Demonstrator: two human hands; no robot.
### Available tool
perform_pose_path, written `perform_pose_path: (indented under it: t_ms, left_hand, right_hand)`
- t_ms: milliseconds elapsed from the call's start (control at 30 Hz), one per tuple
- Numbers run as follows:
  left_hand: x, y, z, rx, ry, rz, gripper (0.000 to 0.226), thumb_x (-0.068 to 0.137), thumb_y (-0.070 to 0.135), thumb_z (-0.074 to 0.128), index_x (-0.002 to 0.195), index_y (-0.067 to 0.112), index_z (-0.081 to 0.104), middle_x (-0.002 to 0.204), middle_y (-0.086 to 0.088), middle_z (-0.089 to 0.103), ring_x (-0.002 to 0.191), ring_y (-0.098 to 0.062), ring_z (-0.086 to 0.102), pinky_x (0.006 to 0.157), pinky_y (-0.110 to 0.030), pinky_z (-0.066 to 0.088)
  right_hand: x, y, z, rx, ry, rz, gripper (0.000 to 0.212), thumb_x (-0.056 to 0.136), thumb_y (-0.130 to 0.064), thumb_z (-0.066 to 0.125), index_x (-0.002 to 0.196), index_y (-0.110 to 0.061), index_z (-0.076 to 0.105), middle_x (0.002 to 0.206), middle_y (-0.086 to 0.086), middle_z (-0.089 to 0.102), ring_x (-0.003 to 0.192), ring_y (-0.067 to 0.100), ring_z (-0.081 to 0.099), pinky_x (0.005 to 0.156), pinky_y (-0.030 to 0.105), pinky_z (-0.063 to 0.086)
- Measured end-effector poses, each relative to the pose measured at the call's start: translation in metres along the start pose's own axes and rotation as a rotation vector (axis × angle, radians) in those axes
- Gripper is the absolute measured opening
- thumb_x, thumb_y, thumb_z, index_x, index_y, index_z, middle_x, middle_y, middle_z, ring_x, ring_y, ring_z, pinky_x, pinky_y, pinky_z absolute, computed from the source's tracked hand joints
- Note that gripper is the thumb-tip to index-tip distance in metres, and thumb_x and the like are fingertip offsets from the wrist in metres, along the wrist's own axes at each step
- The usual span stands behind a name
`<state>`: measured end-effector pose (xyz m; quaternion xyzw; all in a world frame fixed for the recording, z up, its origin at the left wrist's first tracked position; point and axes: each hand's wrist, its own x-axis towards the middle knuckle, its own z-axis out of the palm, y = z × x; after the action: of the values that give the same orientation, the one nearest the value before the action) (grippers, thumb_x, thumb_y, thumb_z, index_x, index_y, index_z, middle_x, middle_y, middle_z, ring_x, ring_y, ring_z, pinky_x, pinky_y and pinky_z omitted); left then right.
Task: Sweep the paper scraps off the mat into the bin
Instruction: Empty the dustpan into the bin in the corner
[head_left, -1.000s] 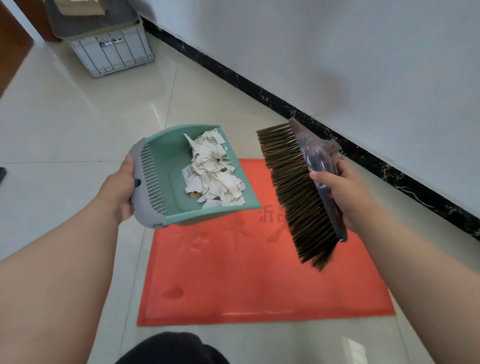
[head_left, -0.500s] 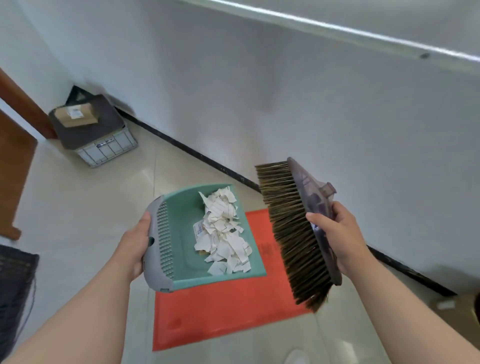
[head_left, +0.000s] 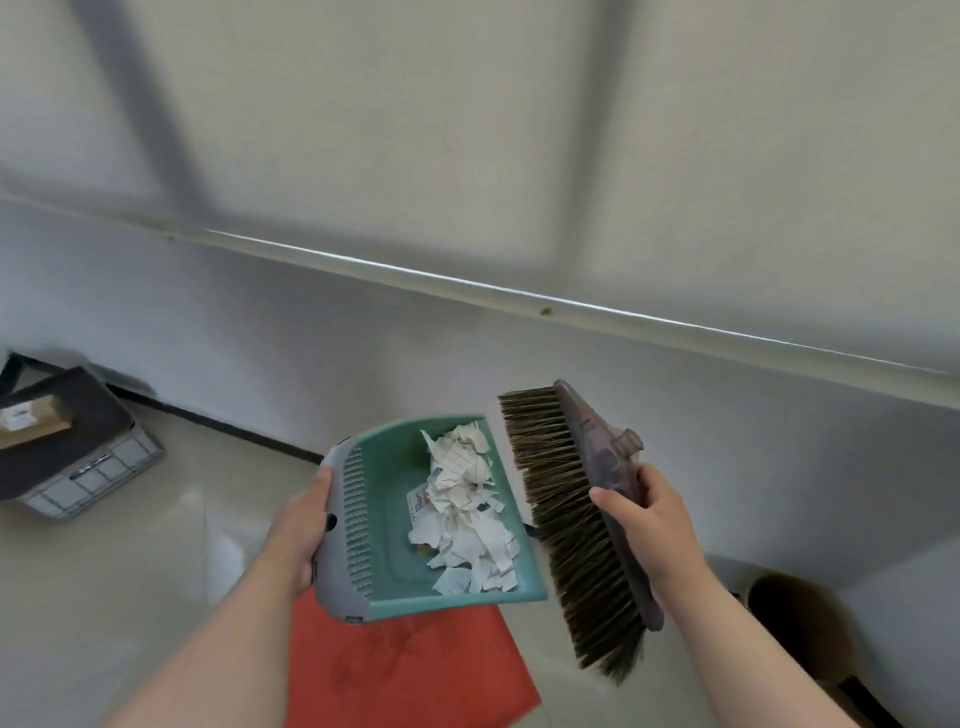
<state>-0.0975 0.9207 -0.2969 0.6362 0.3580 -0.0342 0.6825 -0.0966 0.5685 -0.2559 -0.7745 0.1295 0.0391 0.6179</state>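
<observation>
The left hand gripped the grey back edge of a teal plastic dustpan, with the thumb lying along the outer side of the grey rim and the other fingers curled out of sight beneath it, so their exact spread could not be told. The dustpan was held in the air, roughly level, with its open lip pointing away and to the right. A heap of torn white paper scraps, some of them lined, lay inside the pan, piled toward its right wall and front edge. The right hand was wrapped around the translucent grey-brown plastic back of a handleless broom head, fingers pressed together over the front edge and thumb behind. The broom head hung tilted, its dark brown bristles pointing left toward the dustpan and standing just beside the pan's right wall without clearly touching it. Below both, a red rectangular floor mat lay on the pale glossy tiled floor, partly hidden by the pan. At the far left, against the white wall, stood a grey slatted crate with a dark lid and a small cardboard box on top. A dark round opening showed at the lower right, too blurred to identify.
</observation>
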Motion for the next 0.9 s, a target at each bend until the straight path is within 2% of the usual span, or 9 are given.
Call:
perform_pose_path:
  t_ms: [67, 133, 300, 400, 500, 600, 667, 767, 900]
  left_hand:
    - [-0.004, 0.009, 0.026, 0.029, -0.068, -0.004, 0.060, 0.098, 0.057, 0.056, 0.105, 0.000, 0.072, 0.092, -0.023, 0.077, 0.088, -0.044, 0.073, 0.077, -0.053, 0.061]
    - [-0.003, 0.015, 0.052, 0.051, -0.128, 0.006, 0.061, 0.097, 0.058, 0.058, 0.109, -0.001, 0.071, 0.096, -0.025, 0.077, 0.090, -0.045, 0.073, 0.084, -0.060, 0.059]
    - [-0.022, 0.020, 0.124, 0.160, -0.309, 0.024, 0.053, 0.102, 0.051, 0.051, 0.105, 0.003, 0.072, 0.093, -0.023, 0.077, 0.086, -0.042, 0.074, 0.087, -0.060, 0.058]
    - [-0.035, 0.013, 0.166, 0.221, -0.369, 0.013, 0.054, 0.100, 0.055, 0.052, 0.104, 0.005, 0.073, 0.094, -0.023, 0.078, 0.088, -0.043, 0.074, 0.089, -0.062, 0.057]
    - [-0.058, 0.004, 0.214, 0.287, -0.402, 0.010, 0.056, 0.099, 0.057, 0.053, 0.102, 0.004, 0.071, 0.090, -0.024, 0.077, 0.082, -0.042, 0.074, 0.085, -0.056, 0.059]
    - [-0.089, -0.007, 0.270, 0.313, -0.429, 0.008, 0.056, 0.099, 0.055, 0.053, 0.097, 0.001, 0.068, 0.088, -0.025, 0.075, 0.080, -0.039, 0.072, 0.083, -0.051, 0.057]
    - [-0.111, -0.019, 0.311, 0.343, -0.454, 0.023, 0.056, 0.101, 0.054, 0.052, 0.092, 0.001, 0.068, 0.087, -0.026, 0.074, 0.079, -0.039, 0.070, 0.085, -0.052, 0.056]
    - [-0.143, -0.044, 0.369, 0.358, -0.480, 0.005, 0.055, 0.102, 0.053, 0.051, 0.089, 0.002, 0.067, 0.080, -0.023, 0.073, 0.074, -0.037, 0.069, 0.081, -0.050, 0.057]
    - [-0.174, -0.076, 0.434, 0.367, -0.468, -0.005, 0.054, 0.103, 0.052, 0.050, 0.091, 0.002, 0.066, 0.081, -0.021, 0.072, 0.071, -0.034, 0.067, 0.069, -0.039, 0.054]
  right_hand:
    - [-0.009, -0.002, -0.024, 0.011, 0.063, 0.013, 0.023, 0.084, -0.032, 0.073, 0.102, -0.033, 0.059, 0.100, -0.001, 0.069, 0.090, 0.022, 0.068, 0.080, 0.047, 0.059]
    - [-0.019, -0.002, -0.048, 0.037, 0.136, 0.027, 0.024, 0.085, -0.032, 0.073, 0.104, -0.032, 0.059, 0.102, 0.000, 0.069, 0.092, 0.023, 0.067, 0.082, 0.048, 0.059]
    - [-0.056, 0.004, -0.114, 0.098, 0.324, 0.066, 0.032, 0.088, -0.030, 0.070, 0.117, -0.027, 0.057, 0.109, -0.004, 0.067, 0.100, 0.020, 0.064, 0.083, 0.039, 0.055]
    - [-0.076, 0.014, -0.155, 0.119, 0.419, 0.068, 0.023, 0.089, -0.026, 0.070, 0.108, -0.031, 0.059, 0.106, -0.007, 0.067, 0.098, 0.016, 0.063, 0.081, 0.037, 0.054]
    - [-0.095, 0.029, -0.202, 0.158, 0.495, 0.088, 0.019, 0.090, -0.025, 0.069, 0.101, -0.035, 0.057, 0.106, -0.008, 0.065, 0.097, 0.014, 0.062, 0.073, 0.031, 0.051]
    - [-0.107, 0.052, -0.260, 0.168, 0.580, 0.133, 0.029, 0.090, -0.028, 0.068, 0.117, -0.026, 0.058, 0.113, -0.003, 0.066, 0.103, 0.020, 0.062, 0.083, 0.039, 0.054]
    - [-0.113, 0.070, -0.301, 0.183, 0.623, 0.147, 0.035, 0.090, -0.026, 0.068, 0.124, -0.021, 0.057, 0.112, -0.003, 0.067, 0.101, 0.017, 0.062, 0.078, 0.034, 0.054]
    - [-0.117, 0.094, -0.360, 0.202, 0.648, 0.145, 0.030, 0.091, -0.024, 0.067, 0.120, -0.022, 0.057, 0.107, -0.007, 0.066, 0.096, 0.010, 0.060, 0.067, 0.024, 0.047]
    - [-0.117, 0.126, -0.424, 0.196, 0.628, 0.174, 0.026, 0.091, -0.025, 0.068, 0.108, -0.036, 0.052, 0.101, -0.019, 0.060, 0.090, 0.001, 0.056, 0.066, 0.021, 0.045]
